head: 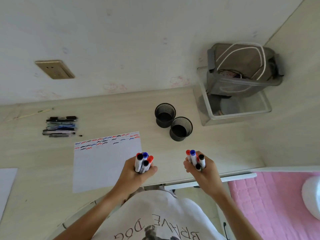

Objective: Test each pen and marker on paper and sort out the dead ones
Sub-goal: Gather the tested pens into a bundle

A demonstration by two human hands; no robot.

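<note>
While both hands clutch capped markers, left hand [136, 172], right hand [203, 170], mesh cups [173, 122], ruled paper [105, 163].

A single wide-angle view is taken from the person's head, aimed forward and steeply down. The table [216, 149] is seen from close above, with the wall [121, 40] behind it and the person's shirt [155, 213] at the bottom edge.
</note>
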